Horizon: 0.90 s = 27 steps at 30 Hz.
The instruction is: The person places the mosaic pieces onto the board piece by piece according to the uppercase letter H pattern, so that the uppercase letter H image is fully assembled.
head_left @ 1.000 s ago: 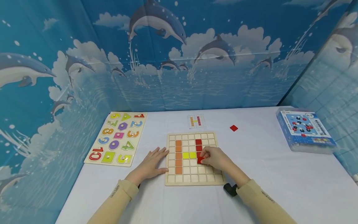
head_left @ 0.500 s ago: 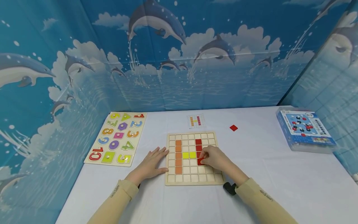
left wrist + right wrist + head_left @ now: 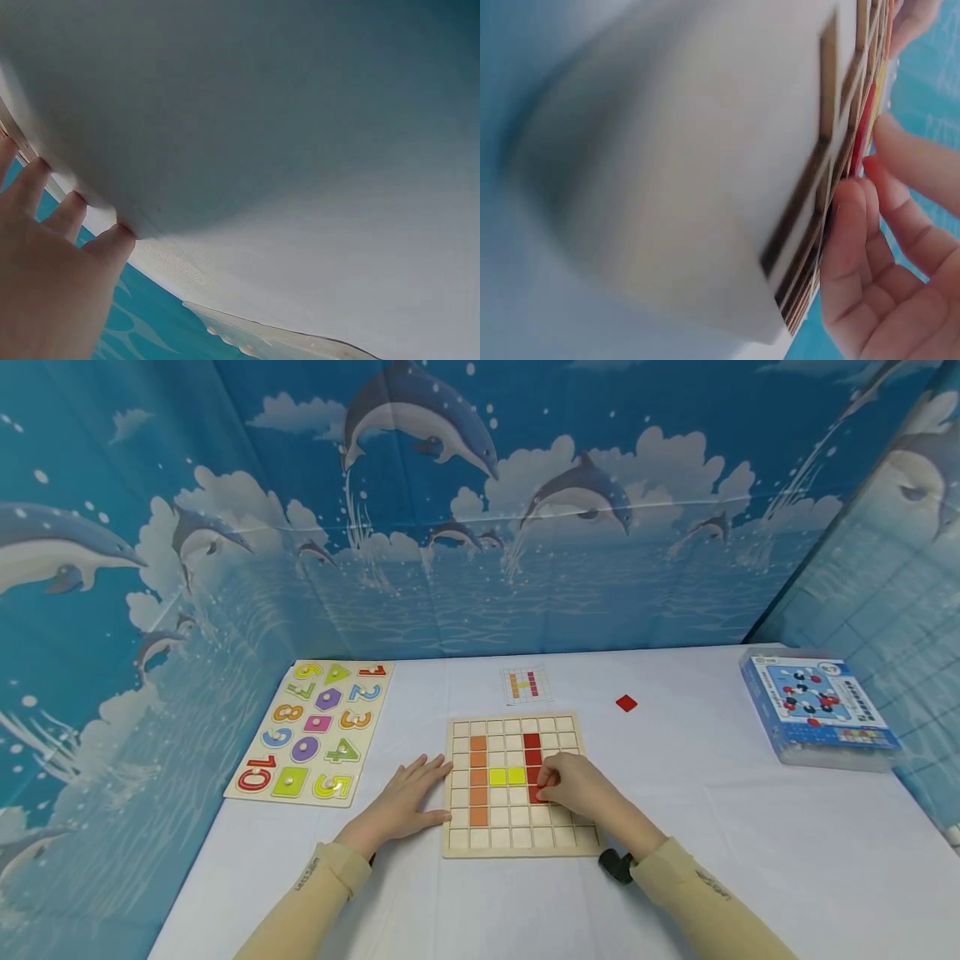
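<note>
A wooden grid board (image 3: 491,847) lies on the white table. It carries a column of orange tiles (image 3: 478,777), two yellow tiles (image 3: 507,776) and a column of red tiles (image 3: 532,757). My right hand (image 3: 576,787) bends over the board, its thumb and fingertips at the lowest visible red tile (image 3: 536,794), which they partly cover. In the right wrist view, a bit of red shows between the fingertips (image 3: 847,196). My left hand (image 3: 401,799) lies spread on the table, fingertips and thumb touching the board's left edge.
Behind the board lies a pattern card (image 3: 527,686). One loose red tile (image 3: 627,702) is to the right of it. A number-and-shape puzzle board (image 3: 232,790) is at left, a blue boxed set (image 3: 821,706) at right. A dolphin-print curtain (image 3: 450,593) stands behind the table.
The lowest visible red tile, slightly askew a second ago, now looks square in its cell. My right hand has barely shifted, and my left hand stays in place.
</note>
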### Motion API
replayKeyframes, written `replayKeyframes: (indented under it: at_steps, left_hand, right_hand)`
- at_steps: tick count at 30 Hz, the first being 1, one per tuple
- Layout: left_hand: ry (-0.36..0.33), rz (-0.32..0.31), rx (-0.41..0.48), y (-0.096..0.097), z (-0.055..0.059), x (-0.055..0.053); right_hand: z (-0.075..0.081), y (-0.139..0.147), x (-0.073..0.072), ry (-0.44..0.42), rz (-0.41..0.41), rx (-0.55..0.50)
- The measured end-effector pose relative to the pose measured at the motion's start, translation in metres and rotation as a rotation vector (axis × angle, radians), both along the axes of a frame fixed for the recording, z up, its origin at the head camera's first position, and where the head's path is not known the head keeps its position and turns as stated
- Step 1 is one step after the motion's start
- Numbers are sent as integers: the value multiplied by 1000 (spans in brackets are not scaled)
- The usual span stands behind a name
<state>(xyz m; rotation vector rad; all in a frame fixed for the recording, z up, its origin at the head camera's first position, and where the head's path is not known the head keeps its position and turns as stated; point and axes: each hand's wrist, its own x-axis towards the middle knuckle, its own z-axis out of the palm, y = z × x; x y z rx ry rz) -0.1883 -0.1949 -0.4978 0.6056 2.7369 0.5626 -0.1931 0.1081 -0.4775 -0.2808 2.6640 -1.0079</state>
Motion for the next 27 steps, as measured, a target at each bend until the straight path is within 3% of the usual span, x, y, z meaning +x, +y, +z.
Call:
replayKeyframes:
  at_steps: [5,16,27]
  left_hand:
    - [4,1,8,-1,-1,0]
    - [-13,8,16,-2,1,1]
    - [-5,0,36,-2,2,1]
  right_hand:
    - [5,20,-14,-52,-40,-59]
    - [8,89,-56,52,-253,-112]
    - [-3,133,-77,80,-456,-138]
